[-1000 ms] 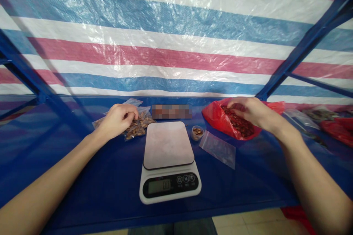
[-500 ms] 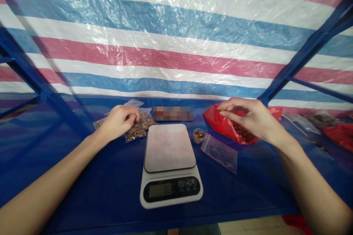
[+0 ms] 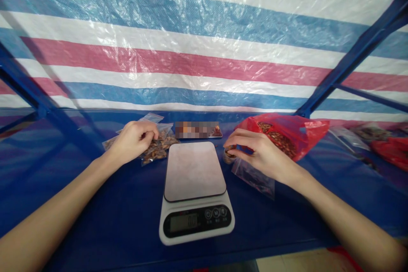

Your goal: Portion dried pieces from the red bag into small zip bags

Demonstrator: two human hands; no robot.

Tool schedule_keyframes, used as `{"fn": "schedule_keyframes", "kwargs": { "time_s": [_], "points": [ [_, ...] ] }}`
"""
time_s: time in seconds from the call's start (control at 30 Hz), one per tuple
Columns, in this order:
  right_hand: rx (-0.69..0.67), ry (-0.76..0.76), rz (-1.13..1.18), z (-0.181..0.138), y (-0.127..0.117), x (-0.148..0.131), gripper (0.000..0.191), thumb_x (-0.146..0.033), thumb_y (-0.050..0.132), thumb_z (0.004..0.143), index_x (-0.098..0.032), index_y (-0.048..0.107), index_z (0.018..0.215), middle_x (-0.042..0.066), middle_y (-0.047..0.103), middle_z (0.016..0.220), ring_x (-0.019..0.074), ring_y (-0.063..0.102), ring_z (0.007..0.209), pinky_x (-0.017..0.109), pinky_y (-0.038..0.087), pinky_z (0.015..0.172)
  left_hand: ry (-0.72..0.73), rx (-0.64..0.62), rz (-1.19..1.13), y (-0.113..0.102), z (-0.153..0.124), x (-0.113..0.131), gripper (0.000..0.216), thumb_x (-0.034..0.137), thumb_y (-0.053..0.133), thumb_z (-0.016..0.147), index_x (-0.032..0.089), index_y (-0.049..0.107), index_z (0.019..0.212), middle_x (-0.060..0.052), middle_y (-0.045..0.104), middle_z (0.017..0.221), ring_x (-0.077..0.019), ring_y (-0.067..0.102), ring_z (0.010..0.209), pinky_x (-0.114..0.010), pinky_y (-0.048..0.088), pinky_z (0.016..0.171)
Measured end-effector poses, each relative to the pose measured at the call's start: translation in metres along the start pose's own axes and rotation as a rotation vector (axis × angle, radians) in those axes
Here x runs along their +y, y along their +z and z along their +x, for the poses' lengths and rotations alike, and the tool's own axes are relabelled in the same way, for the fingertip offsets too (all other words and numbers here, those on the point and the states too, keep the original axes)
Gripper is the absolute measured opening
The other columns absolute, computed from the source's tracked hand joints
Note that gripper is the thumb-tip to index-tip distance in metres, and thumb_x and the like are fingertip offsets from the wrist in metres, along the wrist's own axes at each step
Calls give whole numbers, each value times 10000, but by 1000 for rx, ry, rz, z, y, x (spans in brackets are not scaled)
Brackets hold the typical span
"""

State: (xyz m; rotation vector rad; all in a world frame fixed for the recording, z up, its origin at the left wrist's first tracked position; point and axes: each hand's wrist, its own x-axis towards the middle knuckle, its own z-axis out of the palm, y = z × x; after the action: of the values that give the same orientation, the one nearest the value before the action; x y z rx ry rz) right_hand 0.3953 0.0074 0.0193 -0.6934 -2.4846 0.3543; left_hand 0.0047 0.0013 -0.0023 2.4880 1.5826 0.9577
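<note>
A white kitchen scale (image 3: 195,191) with a bare platform stands in the middle of the blue shelf. My left hand (image 3: 133,139) lies curled on clear bags of brown nuts (image 3: 157,148) left of the scale, fingers closed on them. My right hand (image 3: 255,153) hovers just right of the scale, its fingers pinched over a small round cup (image 3: 227,156) of nuts. Beneath that hand lies an empty clear zip bag (image 3: 255,177). Behind it, a red plastic bag (image 3: 296,134) sits agape, full of brown nuts.
A striped red, white and blue tarp (image 3: 204,42) backs the shelf, framed by blue metal struts (image 3: 350,59). A blurred flat item (image 3: 198,129) lies behind the scale. More clear and red bags (image 3: 382,142) lie at the far right.
My right hand has left the red bag and moved left and down to the small cup beside the scale. My left hand has stayed on the nut bags.
</note>
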Motion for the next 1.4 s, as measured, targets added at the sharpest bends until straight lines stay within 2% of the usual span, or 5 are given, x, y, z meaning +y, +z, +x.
{"fn": "schedule_keyframes", "kwargs": {
  "time_s": [0.33,0.5,1.0,1.17,1.4],
  "points": [
    [-57,-38,-12,-1,-7,1,144,-175,629,1054,-215,765,1080,75,720,1078,187,714,948,317,575,853,5,2,3,0,0,-1,308,195,428,828,218,693,671,24,707,649,-155,644,582,-272,435,611],
    [-66,-45,-27,-1,-7,1,131,-224,662,1048,-209,784,1092,73,737,1055,187,726,929,309,577,840,14,3,4,1,-1,-4,307,186,431,828,216,701,685,23,722,671,-158,662,603,-273,444,630],
    [-51,-82,-16,-1,-6,6,148,-180,659,1044,-205,802,1072,64,759,1021,170,732,911,277,573,818,11,5,-5,0,0,-1,308,185,430,827,214,693,669,24,703,652,-151,649,587,-269,437,624],
    [21,-89,-14,-1,-8,2,137,-198,670,1039,-215,804,1062,66,774,1036,186,740,940,303,578,843,17,2,-3,0,-1,-1,315,173,430,836,213,694,670,29,697,653,-144,617,564,-270,424,611],
    [23,3,29,-3,-10,-1,185,-210,638,1047,-214,817,1094,56,831,1037,192,782,926,310,601,859,15,-1,-11,1,-1,-5,311,184,432,846,206,694,679,23,695,664,-145,629,587,-267,434,634]
  ]
}}
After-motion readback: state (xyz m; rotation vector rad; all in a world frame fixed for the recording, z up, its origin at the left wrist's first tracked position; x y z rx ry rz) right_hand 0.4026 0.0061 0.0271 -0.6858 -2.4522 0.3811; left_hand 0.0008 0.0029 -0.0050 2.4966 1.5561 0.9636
